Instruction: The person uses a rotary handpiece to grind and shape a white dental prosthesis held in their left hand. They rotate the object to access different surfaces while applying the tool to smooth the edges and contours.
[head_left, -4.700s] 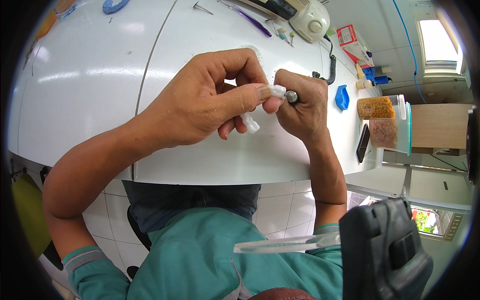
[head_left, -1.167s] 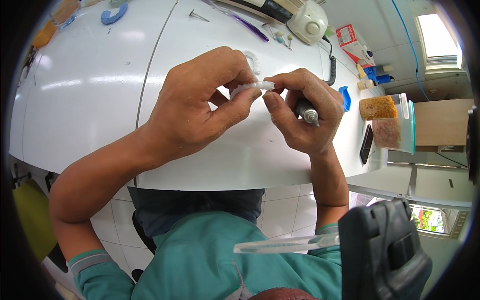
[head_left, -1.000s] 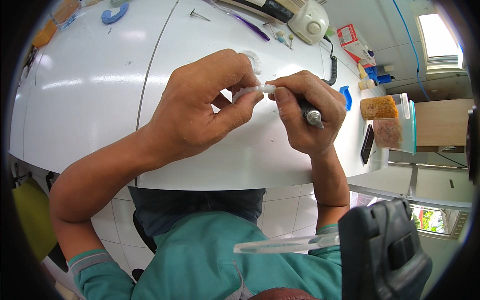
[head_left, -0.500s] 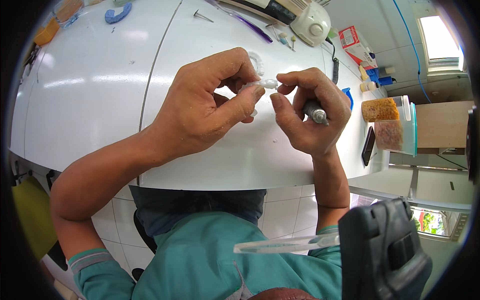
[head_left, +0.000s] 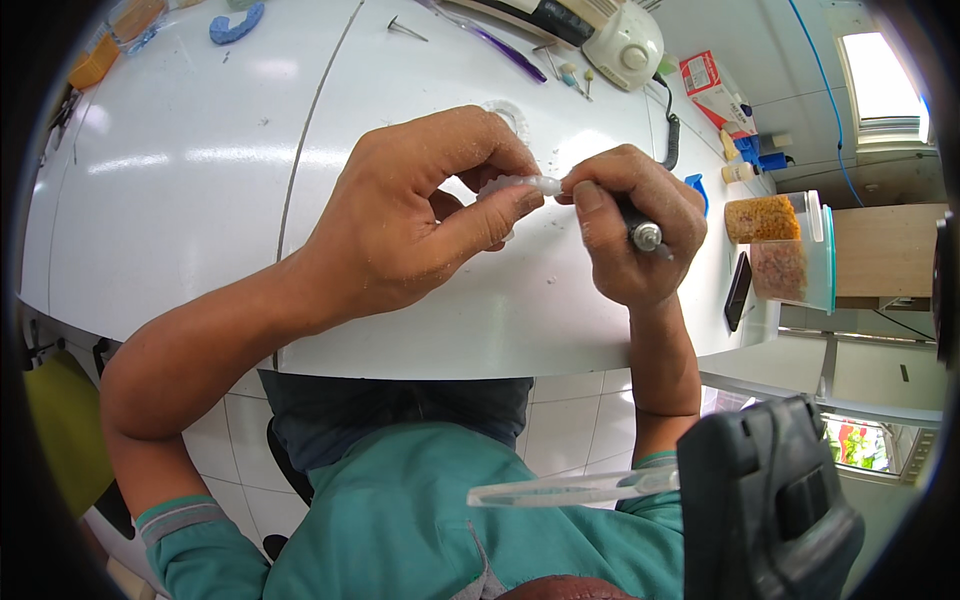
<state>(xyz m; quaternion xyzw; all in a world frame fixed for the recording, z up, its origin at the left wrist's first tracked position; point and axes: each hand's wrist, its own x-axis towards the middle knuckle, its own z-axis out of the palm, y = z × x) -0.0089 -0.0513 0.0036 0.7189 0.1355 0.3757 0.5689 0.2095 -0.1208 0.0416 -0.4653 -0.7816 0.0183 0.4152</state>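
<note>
My left hand point(head_left: 410, 215) pinches a translucent whitish dental aligner point(head_left: 540, 185) between thumb and fingers. Part of the aligner is covered by those fingers, and its toothed edge pokes out toward the right. Closed around a dark and silver rotary handpiece point(head_left: 643, 234) is my right hand point(head_left: 640, 215), its thumb and forefinger close together. The right fingertips are at the aligner's right end; whether the handpiece's tip touches it I cannot tell. Just behind my hands, a second clear arch-shaped piece point(head_left: 518, 118) lies on the white table point(head_left: 200, 230).
Small burs point(head_left: 575, 80), a purple pen-like tool point(head_left: 505, 52) and a beige machine with a dial point(head_left: 630, 50) are at the back. A blue arch mould point(head_left: 237, 26) sits far left. At right stand tubs of granules point(head_left: 765, 219) beside a black phone point(head_left: 738, 292).
My right thumb and forefinger have drawn together, and the handpiece has turned slightly in the hand. The left thumb and aligner have shifted a little right and nearer. More white crumbs show on the table.
</note>
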